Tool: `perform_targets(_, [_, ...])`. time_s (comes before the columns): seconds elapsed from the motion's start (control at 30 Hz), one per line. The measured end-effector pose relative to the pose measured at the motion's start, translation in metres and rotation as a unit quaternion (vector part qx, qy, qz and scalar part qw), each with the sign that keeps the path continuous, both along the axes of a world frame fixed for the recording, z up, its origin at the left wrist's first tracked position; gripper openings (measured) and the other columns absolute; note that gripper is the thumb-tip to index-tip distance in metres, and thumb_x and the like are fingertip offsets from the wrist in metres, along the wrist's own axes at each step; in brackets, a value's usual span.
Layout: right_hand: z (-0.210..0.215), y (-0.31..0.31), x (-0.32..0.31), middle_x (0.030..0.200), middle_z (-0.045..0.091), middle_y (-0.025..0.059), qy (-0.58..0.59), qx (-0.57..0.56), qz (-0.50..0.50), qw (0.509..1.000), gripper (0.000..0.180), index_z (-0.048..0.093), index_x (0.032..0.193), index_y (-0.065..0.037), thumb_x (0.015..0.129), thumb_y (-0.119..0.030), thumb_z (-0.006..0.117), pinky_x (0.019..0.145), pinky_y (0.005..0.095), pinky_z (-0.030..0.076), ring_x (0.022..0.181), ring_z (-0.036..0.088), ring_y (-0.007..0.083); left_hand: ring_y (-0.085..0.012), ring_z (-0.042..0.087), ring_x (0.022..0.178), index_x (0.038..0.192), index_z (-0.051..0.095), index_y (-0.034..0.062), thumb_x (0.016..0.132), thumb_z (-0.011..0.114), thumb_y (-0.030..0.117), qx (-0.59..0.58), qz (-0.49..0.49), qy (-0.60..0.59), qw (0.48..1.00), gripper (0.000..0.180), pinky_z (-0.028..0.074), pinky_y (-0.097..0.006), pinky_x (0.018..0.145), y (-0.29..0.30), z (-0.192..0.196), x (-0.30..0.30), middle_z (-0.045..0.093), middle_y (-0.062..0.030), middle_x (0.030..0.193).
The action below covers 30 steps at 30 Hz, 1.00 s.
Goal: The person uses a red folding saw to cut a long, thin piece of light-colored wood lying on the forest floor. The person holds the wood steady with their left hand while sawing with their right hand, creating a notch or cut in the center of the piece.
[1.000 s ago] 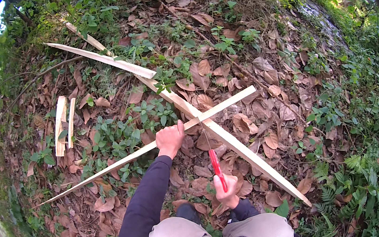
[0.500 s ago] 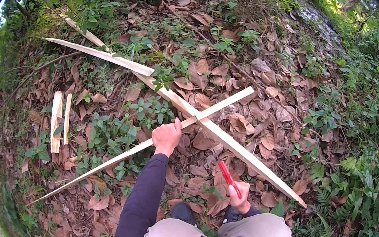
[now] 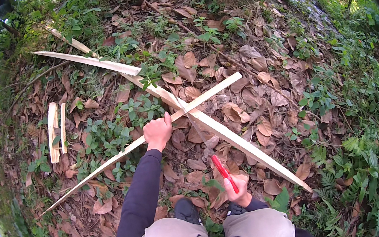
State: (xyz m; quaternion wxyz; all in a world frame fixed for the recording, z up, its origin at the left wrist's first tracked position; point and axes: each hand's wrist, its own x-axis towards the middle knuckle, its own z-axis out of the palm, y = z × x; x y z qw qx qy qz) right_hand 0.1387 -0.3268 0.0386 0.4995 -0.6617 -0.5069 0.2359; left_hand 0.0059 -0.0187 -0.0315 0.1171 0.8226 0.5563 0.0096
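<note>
It is judged that the sawing of the thin wooden strip (image 3: 215, 90) is in hand; this strip is laid across the lower strip (image 3: 250, 150) on the leafy ground (image 3: 269, 108). For the next stroke, steady holding seems to be required. The thin wooden strip is held by the left grip (image 3: 158, 132), closed around it, with the forearm (image 3: 138, 195) stretched forward; the red-handled saw (image 3: 221, 166) is held by the right grip (image 3: 239, 190), placed near the knees (image 3: 258, 227)

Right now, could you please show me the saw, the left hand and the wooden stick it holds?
Saw (image 3: 218, 164): head view, on its red handle.
Left hand (image 3: 158, 131): head view, on its back.
Wooden stick (image 3: 214, 90): head view, right of the saw.
</note>
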Motion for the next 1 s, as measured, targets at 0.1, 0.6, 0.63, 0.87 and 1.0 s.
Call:
perform_targets(0.1, [0.005,0.024,-0.017,0.054,0.050,0.0114,0.020,-0.003,-0.007,1.000,0.026,0.052,0.064,-0.003,0.088,-0.006,0.062,0.046,0.0398,0.041,0.044,0.053,0.0299,-0.0419,0.069,0.074,0.078,0.075,0.0027,0.104,0.030,0.045,-0.016,0.002,0.019,1.000,0.067,0.054,-0.051,0.074,0.001,0.011,-0.004,0.070,-0.0224,0.077])
perform_targets(0.6, [0.016,-0.044,0.004,0.057,0.053,0.0123,0.075,-0.033,0.021,0.996,0.021,0.057,0.069,-0.001,0.089,-0.006,0.062,0.050,0.0393,0.043,0.049,0.055,0.0301,-0.0440,0.069,0.079,0.082,0.076,0.0031,0.104,0.029,0.050,0.001,0.022,0.041,0.999,0.070,0.053,-0.053,0.077,0.008,0.001,-0.002,0.071,-0.0243,0.081])
perform_targets(0.63, [0.012,-0.054,0.005,0.056,0.049,0.0114,0.059,-0.033,0.031,0.997,0.023,0.054,0.067,-0.002,0.088,-0.007,0.063,0.050,0.0398,0.042,0.048,0.053,0.0298,-0.0440,0.069,0.078,0.082,0.076,0.0033,0.104,0.028,0.049,0.002,0.021,0.041,0.999,0.070,0.053,-0.053,0.076,0.009,0.001,-0.001,0.071,-0.0242,0.081])
perform_targets(0.87, [0.023,-0.109,0.027,0.056,0.046,0.0108,0.082,-0.026,0.052,0.995,0.021,0.051,0.066,-0.003,0.083,-0.006,0.063,0.048,0.0398,0.039,0.046,0.049,0.0294,-0.0456,0.067,0.084,0.086,0.076,0.0022,0.104,0.025,0.050,-0.018,0.023,0.055,0.998,0.071,0.051,-0.054,0.081,0.007,0.007,0.001,0.071,-0.0253,0.087])
perform_targets(1.0, [0.031,-0.140,0.032,0.055,0.046,0.0112,0.092,-0.065,0.055,0.992,0.021,0.052,0.065,-0.002,0.082,-0.006,0.063,0.048,0.0401,0.040,0.046,0.049,0.0304,-0.0458,0.067,0.085,0.087,0.076,0.0025,0.104,0.025,0.049,-0.020,0.021,0.053,0.998,0.071,0.051,-0.054,0.081,0.006,0.007,0.003,0.071,-0.0253,0.088])
